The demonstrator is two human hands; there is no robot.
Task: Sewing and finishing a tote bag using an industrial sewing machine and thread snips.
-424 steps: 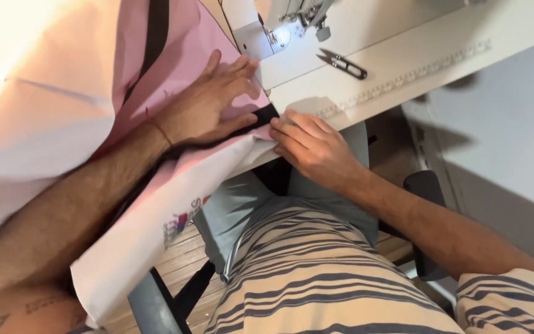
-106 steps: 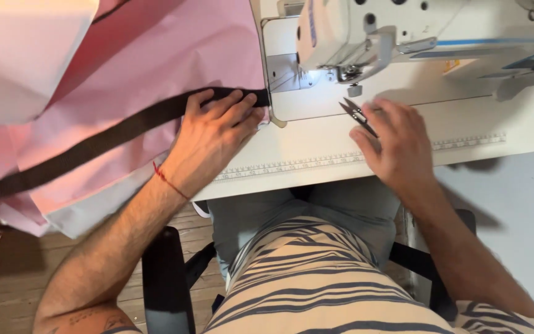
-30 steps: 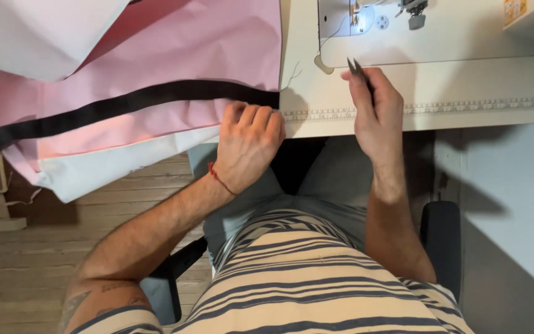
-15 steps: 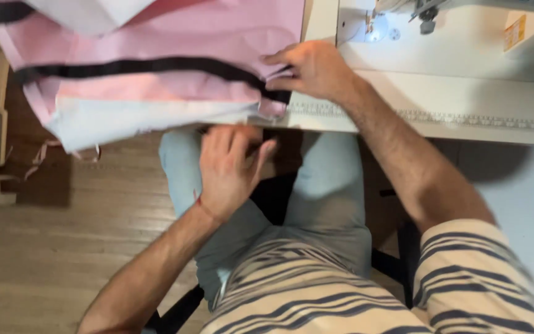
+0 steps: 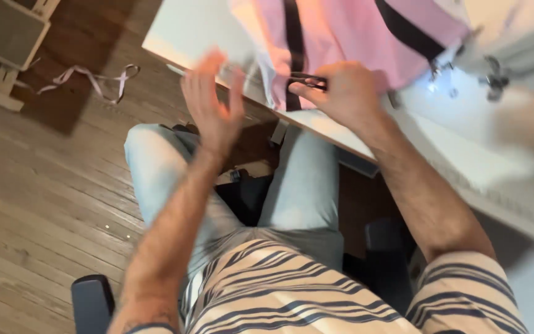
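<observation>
A pink fabric piece (image 5: pixel 341 31) with black straps (image 5: pixel 292 37) lies on the white sewing table (image 5: pixel 186 31), one strap hanging over the front edge. My right hand (image 5: pixel 347 93) rests at that edge, shut on small black thread snips (image 5: pixel 309 79) whose tips point left at the strap's end. My left hand (image 5: pixel 212 102) is raised and blurred just left of the fabric, fingers spread, holding nothing. The sewing machine (image 5: pixel 508 55) with its lit needle area stands at the right.
The table's front edge runs diagonally from upper left to lower right. A wooden floor (image 5: pixel 38 185) lies to the left, with a pale ribbon scrap (image 5: pixel 94 77) and a small wooden frame (image 5: pixel 4 37). My knees in light jeans sit under the table.
The view has swung left and tilted. My right hand stays at the fabric's edge with the snips, and my left hand has risen from my lap toward the fabric, open.
</observation>
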